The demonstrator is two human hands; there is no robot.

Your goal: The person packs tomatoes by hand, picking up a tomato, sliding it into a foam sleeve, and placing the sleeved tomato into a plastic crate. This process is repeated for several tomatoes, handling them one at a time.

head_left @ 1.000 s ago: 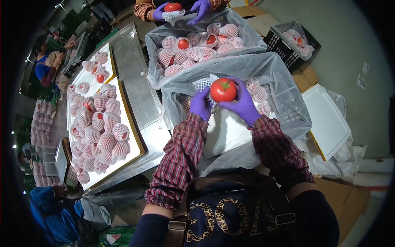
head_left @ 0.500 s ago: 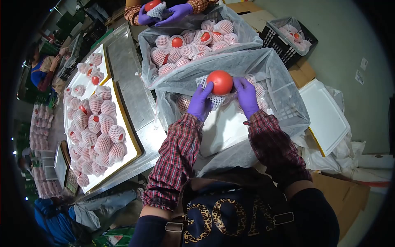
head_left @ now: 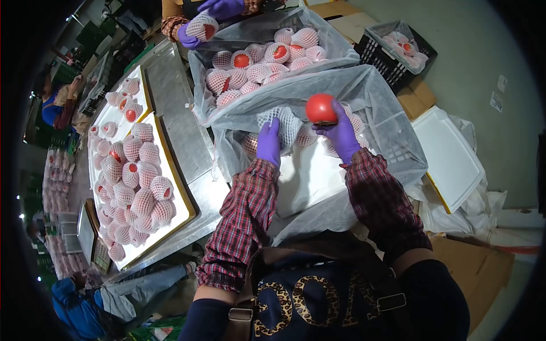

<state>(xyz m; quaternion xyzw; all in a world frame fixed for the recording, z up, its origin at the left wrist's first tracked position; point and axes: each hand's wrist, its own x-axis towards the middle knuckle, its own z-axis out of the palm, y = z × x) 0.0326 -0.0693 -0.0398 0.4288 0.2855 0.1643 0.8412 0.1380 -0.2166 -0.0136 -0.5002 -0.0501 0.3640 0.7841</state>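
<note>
My right hand [head_left: 343,136], in a purple glove, is closed round a bare red tomato [head_left: 319,108], its stem end turned down towards the palm. My left hand [head_left: 269,144], gloved alike, pinches a white foam net sleeve [head_left: 288,126], which hangs loose and holds no tomato that I can see. Both hands are above a crate lined with translucent film [head_left: 392,133]. Inside it, tomatoes in pink foam nets [head_left: 356,123] lie along the far side, partly hidden by my hands, and a white bottom shows nearer me.
A second lined crate [head_left: 341,54] of netted tomatoes stands beyond; a co-worker's purple gloves [head_left: 190,35] hold a netted tomato there. Left, white trays [head_left: 170,219] with netted tomatoes lie on a metal table [head_left: 170,77]. A black crate [head_left: 372,54] and white lid [head_left: 449,159] are right.
The tomato has come out of the foam net and moved right in my right hand. My left hand keeps the net. The co-worker's hands have shifted left with a netted tomato.
</note>
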